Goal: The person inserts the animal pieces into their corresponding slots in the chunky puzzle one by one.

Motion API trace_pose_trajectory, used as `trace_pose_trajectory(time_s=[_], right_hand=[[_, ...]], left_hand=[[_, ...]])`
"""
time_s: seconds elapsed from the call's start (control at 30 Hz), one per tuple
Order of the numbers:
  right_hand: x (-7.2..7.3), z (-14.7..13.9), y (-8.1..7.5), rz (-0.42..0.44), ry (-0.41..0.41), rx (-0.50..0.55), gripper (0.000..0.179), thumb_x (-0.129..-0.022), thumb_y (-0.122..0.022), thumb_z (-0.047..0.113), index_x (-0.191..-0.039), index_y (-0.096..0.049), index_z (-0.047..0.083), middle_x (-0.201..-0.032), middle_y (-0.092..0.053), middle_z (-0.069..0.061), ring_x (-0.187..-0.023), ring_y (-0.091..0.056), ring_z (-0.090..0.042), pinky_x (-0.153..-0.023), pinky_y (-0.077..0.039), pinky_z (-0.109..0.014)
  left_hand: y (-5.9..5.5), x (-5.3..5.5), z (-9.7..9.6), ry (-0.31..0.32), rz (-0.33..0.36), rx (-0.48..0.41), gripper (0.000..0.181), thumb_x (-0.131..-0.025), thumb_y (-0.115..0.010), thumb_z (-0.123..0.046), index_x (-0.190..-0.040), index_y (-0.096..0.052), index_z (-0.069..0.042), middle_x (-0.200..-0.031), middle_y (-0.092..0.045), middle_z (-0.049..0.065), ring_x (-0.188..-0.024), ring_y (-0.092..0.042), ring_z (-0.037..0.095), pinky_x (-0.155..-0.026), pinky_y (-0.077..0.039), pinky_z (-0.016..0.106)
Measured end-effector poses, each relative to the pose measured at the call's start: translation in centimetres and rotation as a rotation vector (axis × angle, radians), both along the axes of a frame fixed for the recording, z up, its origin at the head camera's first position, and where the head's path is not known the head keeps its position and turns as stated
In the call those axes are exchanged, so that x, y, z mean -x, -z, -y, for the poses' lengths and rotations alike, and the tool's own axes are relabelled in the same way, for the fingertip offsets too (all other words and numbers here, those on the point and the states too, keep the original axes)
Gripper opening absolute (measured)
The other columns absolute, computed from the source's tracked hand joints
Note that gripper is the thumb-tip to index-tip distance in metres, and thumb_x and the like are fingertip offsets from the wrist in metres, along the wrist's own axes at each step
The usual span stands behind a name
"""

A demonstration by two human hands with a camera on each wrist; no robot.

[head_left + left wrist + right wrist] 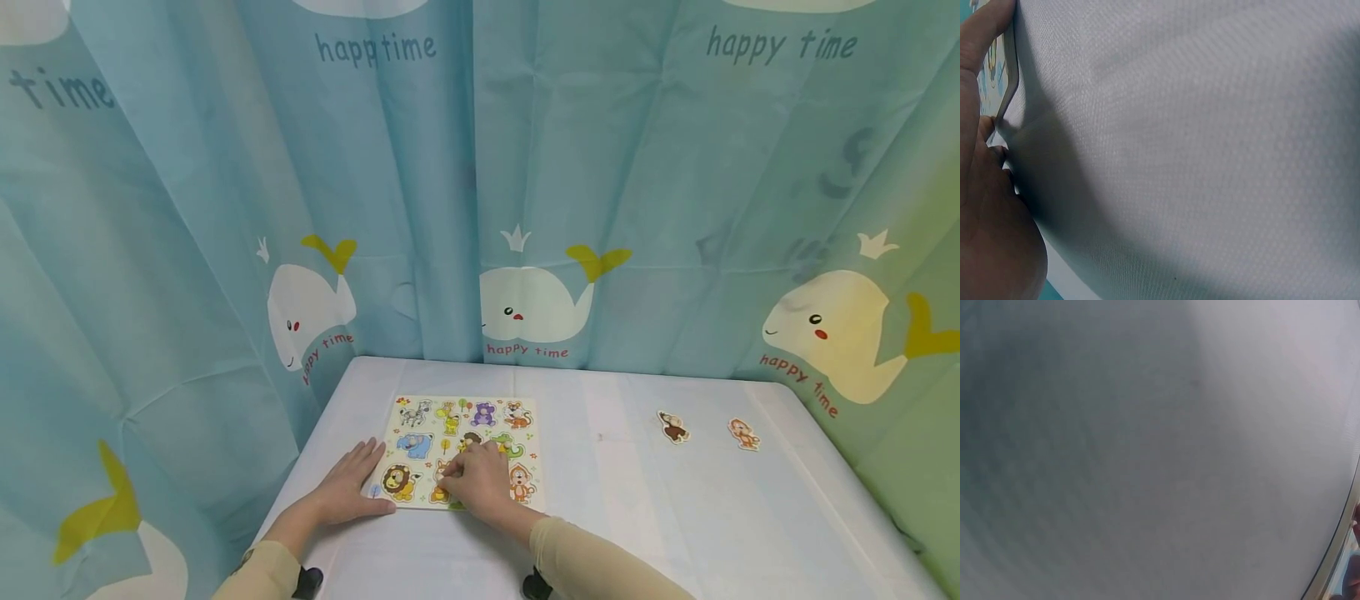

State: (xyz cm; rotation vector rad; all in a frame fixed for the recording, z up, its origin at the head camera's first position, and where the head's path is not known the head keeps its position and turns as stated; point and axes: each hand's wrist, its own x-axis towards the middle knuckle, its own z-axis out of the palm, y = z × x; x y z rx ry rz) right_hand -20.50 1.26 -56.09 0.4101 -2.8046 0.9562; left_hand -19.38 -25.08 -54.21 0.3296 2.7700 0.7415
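Observation:
My left hand [347, 486] lies at the lower left corner of an animal puzzle board [537, 450], fingers straight along its left side, thumb at the front edge. The left wrist view shows that thumb [984, 34] against the board's edge. Over the bottom row, my right hand [480, 479] pinches an orange animal puzzle piece [438, 493] with curled fingers that partly cover it. A lion [400, 482] sits left of that piece, an orange monkey picture [521, 483] to its right. The right wrist view catches only the board's edge [1335, 556] at lower right.
Two loose pieces, a brown monkey [673, 427] and an orange monkey [744, 434], lie on the white-covered table [637, 517] to the right. Behind and beside it hangs a blue whale-print curtain [420, 208].

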Motion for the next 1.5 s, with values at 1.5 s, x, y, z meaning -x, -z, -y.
trace_pose_trajectory(time_s=[1.5], right_hand=[[3.5, -9.1, -4.2, 0.038, 0.009, 0.15, 0.012, -0.091, -0.077, 0.022, -0.099, -0.082, 0.016, -0.102, -0.071, 0.002, -0.104, -0.053, -0.024, -0.088, -0.046, -0.046]], left_hand=[[0.1, 0.1, 0.0, 0.03, -0.021, -0.019, 0.114, -0.079, -0.078, -0.061, -0.159, -0.028, 0.001, -0.166, -0.019, 0.026, -0.152, -0.011, 0.049, -0.122, -0.01, 0.065]])
